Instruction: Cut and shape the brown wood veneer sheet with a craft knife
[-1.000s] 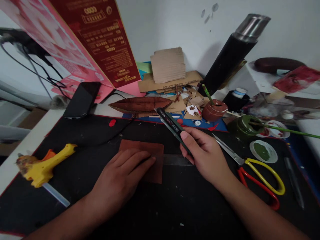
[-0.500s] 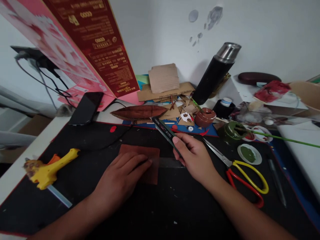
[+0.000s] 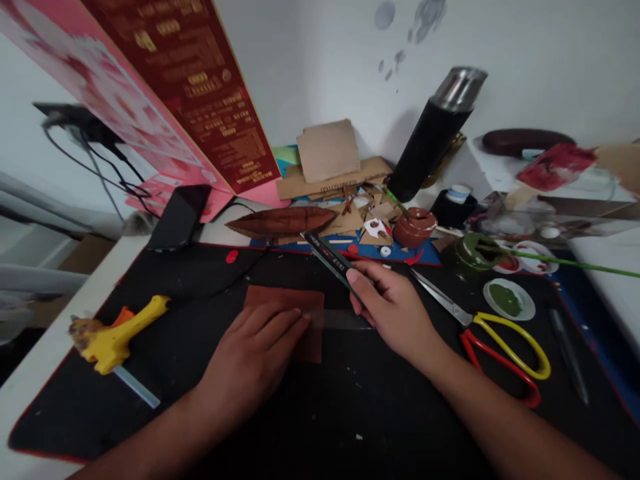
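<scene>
Fingers of our left hand point(image 3: 250, 357): stretched flat and lying close together, pressing down on the brown sheet point(image 3: 313, 348); the thumb is hidden from us.
Fingers of our right hand point(image 3: 393, 310): clamped with the thumb on the black cutter point(image 3: 327, 257), which slants with its tip pointing away from us.
Brown sheet's place: on the black mat point(image 3: 320, 427) that covers most of the desk point(image 3: 47, 353), in front of us and partly under our left palm.
Work so far: the clear ruler point(image 3: 345, 319) lies across the sheet and runs out past its right edge towards our right hand. We see no cut in the uncovered part, and the cutter looks clear of it, so we judge that no cutting is under way. How much remains we cannot tell, since our hand covers a good deal.
Sheet's look: thin, flat, dull reddish brown, with straight edges and square corners where they show.
Brown boat-shaped piece point(image 3: 285, 220): beyond the sheet, pointed at both ends, of a similar colour, its raised sides already formed.
Scissors point(image 3: 463, 315): to the right of our right hand, handles yellow and red.
Yellow glue gun point(image 3: 113, 340): lying well to the left.
</scene>
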The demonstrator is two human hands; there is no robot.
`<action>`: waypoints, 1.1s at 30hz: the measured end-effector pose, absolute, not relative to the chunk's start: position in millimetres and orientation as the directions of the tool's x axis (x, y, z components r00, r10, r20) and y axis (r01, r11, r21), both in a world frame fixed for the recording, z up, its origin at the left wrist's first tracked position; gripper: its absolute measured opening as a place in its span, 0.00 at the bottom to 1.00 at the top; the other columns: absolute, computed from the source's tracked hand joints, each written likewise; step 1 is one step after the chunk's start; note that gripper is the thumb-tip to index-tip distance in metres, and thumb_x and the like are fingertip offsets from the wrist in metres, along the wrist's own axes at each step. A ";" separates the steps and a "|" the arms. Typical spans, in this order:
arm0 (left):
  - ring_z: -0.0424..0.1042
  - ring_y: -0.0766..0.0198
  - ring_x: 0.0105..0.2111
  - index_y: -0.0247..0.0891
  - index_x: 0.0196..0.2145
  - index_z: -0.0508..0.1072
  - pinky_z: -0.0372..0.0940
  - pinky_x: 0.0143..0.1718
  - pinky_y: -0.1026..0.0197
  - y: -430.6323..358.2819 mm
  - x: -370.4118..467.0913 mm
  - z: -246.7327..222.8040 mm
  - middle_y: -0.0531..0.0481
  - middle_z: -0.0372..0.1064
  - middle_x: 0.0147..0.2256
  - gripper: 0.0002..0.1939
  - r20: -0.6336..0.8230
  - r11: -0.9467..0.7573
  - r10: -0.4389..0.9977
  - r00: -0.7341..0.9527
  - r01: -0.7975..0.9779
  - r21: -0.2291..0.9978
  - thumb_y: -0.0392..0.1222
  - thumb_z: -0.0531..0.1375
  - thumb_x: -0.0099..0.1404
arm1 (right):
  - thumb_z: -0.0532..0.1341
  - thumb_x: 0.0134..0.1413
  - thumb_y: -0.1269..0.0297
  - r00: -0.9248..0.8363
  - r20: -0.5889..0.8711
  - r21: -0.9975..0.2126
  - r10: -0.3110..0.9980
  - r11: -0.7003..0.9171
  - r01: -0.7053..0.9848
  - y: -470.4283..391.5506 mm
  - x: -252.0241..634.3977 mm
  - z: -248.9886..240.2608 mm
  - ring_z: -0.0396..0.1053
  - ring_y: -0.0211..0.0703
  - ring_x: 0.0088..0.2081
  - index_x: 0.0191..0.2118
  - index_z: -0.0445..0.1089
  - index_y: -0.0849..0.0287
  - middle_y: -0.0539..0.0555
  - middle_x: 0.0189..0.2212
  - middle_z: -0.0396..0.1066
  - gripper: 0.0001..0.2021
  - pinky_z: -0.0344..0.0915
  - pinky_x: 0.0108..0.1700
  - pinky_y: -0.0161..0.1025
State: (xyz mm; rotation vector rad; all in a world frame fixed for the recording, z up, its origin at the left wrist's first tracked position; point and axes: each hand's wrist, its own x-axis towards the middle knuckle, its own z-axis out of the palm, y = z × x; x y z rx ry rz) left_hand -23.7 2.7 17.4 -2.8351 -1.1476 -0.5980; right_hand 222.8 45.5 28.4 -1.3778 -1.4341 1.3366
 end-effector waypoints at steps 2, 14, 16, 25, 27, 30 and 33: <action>0.75 0.54 0.46 0.32 0.51 0.77 0.70 0.46 0.53 0.0 -18.5 17.2 0.42 0.80 0.47 0.15 0.363 -0.724 0.660 0.658 0.686 0.073 0.36 0.52 0.78 | 0.58 0.69 0.44 -0.172 -0.159 -0.967 0.972 -0.118 0.224 45.1 222.7 29.0 0.58 0.34 0.19 0.39 0.71 0.57 0.45 0.21 0.66 0.19 0.54 0.22 0.34; 0.75 0.47 0.49 0.29 0.56 0.76 0.73 0.46 0.48 -12.6 -14.6 14.5 0.38 0.79 0.50 0.18 0.336 -0.708 0.649 0.682 0.703 -0.060 0.34 0.51 0.76 | 0.59 0.67 0.43 -0.144 -0.137 -0.968 0.980 -0.102 0.229 43.4 221.4 30.8 0.57 0.35 0.20 0.41 0.72 0.57 0.45 0.21 0.65 0.20 0.54 0.23 0.35; 0.75 0.48 0.48 0.29 0.56 0.76 0.73 0.46 0.48 -12.6 -14.5 14.3 0.39 0.79 0.49 0.19 0.334 -0.710 0.645 0.688 0.700 -0.072 0.32 0.51 0.75 | 0.59 0.66 0.42 -0.141 -0.154 -0.969 0.978 -0.122 0.215 43.2 221.0 32.2 0.57 0.35 0.19 0.40 0.71 0.57 0.45 0.21 0.65 0.20 0.54 0.22 0.35; 0.74 0.46 0.49 0.28 0.58 0.75 0.74 0.45 0.47 -15.0 -14.6 13.7 0.36 0.78 0.51 0.20 0.325 -0.705 0.646 0.691 0.703 -0.092 0.32 0.52 0.73 | 0.59 0.67 0.42 -0.185 -0.166 -0.962 0.969 -0.118 0.245 43.2 221.5 32.5 0.57 0.34 0.19 0.35 0.69 0.55 0.45 0.20 0.65 0.20 0.52 0.22 0.35; 0.74 0.47 0.48 0.28 0.57 0.75 0.74 0.45 0.48 -15.1 -13.9 14.6 0.37 0.78 0.50 0.20 0.330 -0.704 0.642 0.692 0.703 -0.103 0.32 0.52 0.73 | 0.59 0.66 0.42 -0.188 -0.184 -0.965 0.965 -0.141 0.220 43.4 221.7 33.2 0.56 0.34 0.19 0.36 0.69 0.55 0.44 0.20 0.64 0.20 0.52 0.21 0.35; 0.75 0.48 0.48 0.29 0.56 0.76 0.74 0.45 0.49 -14.7 -12.9 15.9 0.38 0.78 0.49 0.19 0.333 -0.704 0.639 0.693 0.702 -0.111 0.32 0.52 0.73 | 0.59 0.66 0.42 -0.197 -0.204 -0.966 0.959 -0.164 0.201 43.0 222.1 33.5 0.57 0.34 0.19 0.36 0.68 0.56 0.44 0.20 0.64 0.20 0.51 0.21 0.34; 0.75 0.48 0.48 0.29 0.56 0.76 0.74 0.46 0.49 -14.5 -13.1 16.2 0.38 0.79 0.49 0.20 0.336 -0.703 0.639 0.692 0.703 -0.112 0.32 0.51 0.73 | 0.59 0.67 0.43 -0.213 -0.207 -0.966 0.955 -0.164 0.202 42.6 222.7 32.1 0.57 0.34 0.19 0.36 0.69 0.56 0.44 0.20 0.64 0.20 0.51 0.21 0.34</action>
